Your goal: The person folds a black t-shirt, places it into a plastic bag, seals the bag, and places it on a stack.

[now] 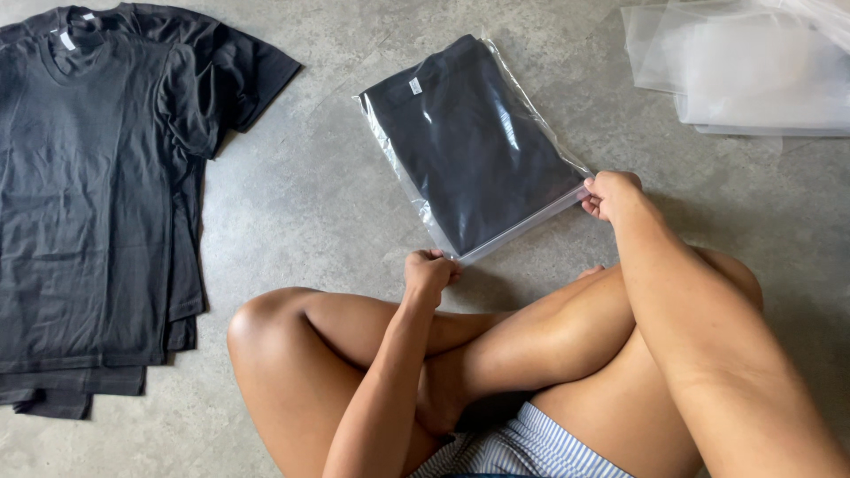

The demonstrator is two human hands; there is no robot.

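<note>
Hands pinch bag corners: left hand, right hand | clear bag with folded black shirt, frame center | black tees stacked left | empty bags upper right | crossed legs below

1. Soft, even daylight filled the room, bright without harshness.
2. Glare streaked the clear bag around the folded black shirt.
3. The stack of clear bags washed out to near white at the top right.
4. Faint shadows lay on the concrete floor beside the legs.
5. Focus was sharp throughout, with no blur.
</note>
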